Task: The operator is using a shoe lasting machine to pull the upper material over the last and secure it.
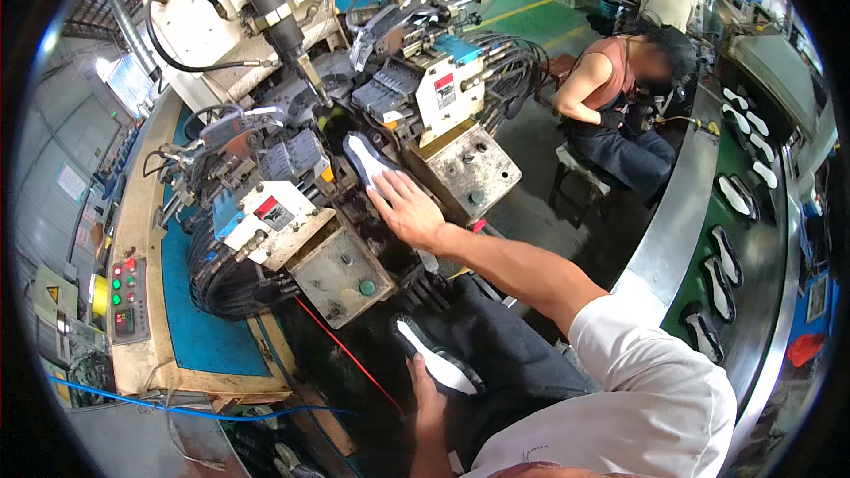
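My right hand (407, 211) reaches forward into the machine. Its fingers lie stretched out over the heel end of a dark shoe upper (361, 152) with a white sole face, which sits between the machine's two side clamp units. Low in front of me, my left hand (427, 388) grips a second shoe upper (436, 358) by its side, white sole face up and toe pointing toward the machine. Part of the left fingers is hidden behind that upper.
Metal boxes with green buttons (367, 287) flank the machine opening. A control panel (129, 299) stands at left. On the right, a green conveyor (699, 288) carries several shoe uppers. A seated co-worker (611, 80) works beyond it. A blue hose (204, 412) crosses the lower left.
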The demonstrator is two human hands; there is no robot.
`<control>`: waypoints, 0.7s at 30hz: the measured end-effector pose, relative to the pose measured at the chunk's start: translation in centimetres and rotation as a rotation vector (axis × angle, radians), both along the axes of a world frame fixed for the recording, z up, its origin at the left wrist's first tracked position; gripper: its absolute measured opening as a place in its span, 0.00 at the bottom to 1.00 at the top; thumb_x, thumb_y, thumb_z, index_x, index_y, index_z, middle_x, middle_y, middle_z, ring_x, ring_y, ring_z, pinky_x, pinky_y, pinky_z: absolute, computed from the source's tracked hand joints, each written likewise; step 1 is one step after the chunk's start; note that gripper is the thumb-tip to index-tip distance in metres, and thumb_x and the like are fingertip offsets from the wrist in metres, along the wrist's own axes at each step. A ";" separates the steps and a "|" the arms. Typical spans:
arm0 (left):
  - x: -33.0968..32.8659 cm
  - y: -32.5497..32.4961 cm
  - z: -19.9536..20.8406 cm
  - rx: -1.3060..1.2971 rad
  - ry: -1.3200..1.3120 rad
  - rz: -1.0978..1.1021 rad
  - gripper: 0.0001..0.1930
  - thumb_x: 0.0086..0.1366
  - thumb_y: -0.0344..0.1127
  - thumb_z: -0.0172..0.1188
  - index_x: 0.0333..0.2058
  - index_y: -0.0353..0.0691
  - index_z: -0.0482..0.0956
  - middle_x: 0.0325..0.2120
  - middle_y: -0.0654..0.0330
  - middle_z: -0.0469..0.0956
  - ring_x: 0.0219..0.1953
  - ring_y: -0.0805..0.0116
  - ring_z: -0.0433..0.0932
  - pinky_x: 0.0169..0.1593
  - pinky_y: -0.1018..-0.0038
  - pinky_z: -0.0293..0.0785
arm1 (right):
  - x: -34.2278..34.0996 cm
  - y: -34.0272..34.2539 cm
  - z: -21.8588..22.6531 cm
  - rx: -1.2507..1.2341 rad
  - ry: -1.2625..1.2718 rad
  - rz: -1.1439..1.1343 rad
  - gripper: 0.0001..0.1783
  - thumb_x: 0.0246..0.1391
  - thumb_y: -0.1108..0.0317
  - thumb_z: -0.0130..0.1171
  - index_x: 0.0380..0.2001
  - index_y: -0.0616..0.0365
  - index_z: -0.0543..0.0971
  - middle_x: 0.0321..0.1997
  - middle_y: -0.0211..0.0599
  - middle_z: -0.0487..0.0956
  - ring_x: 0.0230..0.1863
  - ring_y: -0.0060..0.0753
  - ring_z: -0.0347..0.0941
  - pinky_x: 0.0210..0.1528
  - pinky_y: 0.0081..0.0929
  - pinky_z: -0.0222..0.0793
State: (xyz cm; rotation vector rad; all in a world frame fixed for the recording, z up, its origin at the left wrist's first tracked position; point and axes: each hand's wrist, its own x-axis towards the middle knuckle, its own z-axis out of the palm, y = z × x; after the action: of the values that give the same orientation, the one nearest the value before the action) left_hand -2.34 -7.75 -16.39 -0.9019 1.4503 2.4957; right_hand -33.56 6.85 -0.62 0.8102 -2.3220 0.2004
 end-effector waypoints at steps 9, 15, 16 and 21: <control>-1.5 0.3 -0.7 -0.085 -0.091 -0.050 0.42 0.77 0.55 0.55 0.81 0.48 0.48 0.75 0.50 0.59 0.73 0.50 0.64 0.73 0.53 0.61 | -11.6 -3.6 2.6 0.068 0.066 -0.059 0.28 0.68 0.65 0.49 0.67 0.68 0.73 0.72 0.55 0.73 0.76 0.55 0.66 0.81 0.49 0.53; -2.3 -0.8 0.2 -0.139 -0.153 -0.135 0.48 0.71 0.61 0.61 0.81 0.51 0.50 0.75 0.47 0.60 0.74 0.45 0.63 0.73 0.48 0.62 | -14.0 -6.3 3.4 0.054 0.120 -0.010 0.26 0.66 0.67 0.51 0.63 0.69 0.77 0.66 0.52 0.78 0.70 0.55 0.72 0.73 0.47 0.66; -2.1 -1.3 -0.3 -0.138 -0.148 -0.148 0.47 0.71 0.60 0.61 0.81 0.51 0.50 0.75 0.48 0.61 0.73 0.46 0.64 0.72 0.49 0.63 | -13.3 -6.6 4.3 0.062 0.059 0.011 0.26 0.66 0.67 0.51 0.63 0.70 0.76 0.66 0.51 0.79 0.70 0.56 0.73 0.72 0.47 0.69; -4.8 -0.9 -0.6 0.033 -0.145 -0.233 0.47 0.71 0.54 0.62 0.81 0.52 0.49 0.73 0.49 0.64 0.70 0.49 0.68 0.68 0.51 0.70 | -15.2 -4.5 5.7 0.028 0.250 0.088 0.12 0.58 0.70 0.54 0.42 0.64 0.80 0.45 0.52 0.83 0.53 0.53 0.79 0.59 0.47 0.75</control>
State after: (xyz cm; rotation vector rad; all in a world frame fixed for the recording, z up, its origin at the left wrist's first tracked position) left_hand -7.15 -8.61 -17.01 -0.8350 1.3775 2.2321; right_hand -48.75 2.39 5.10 0.8990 -2.0614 0.0988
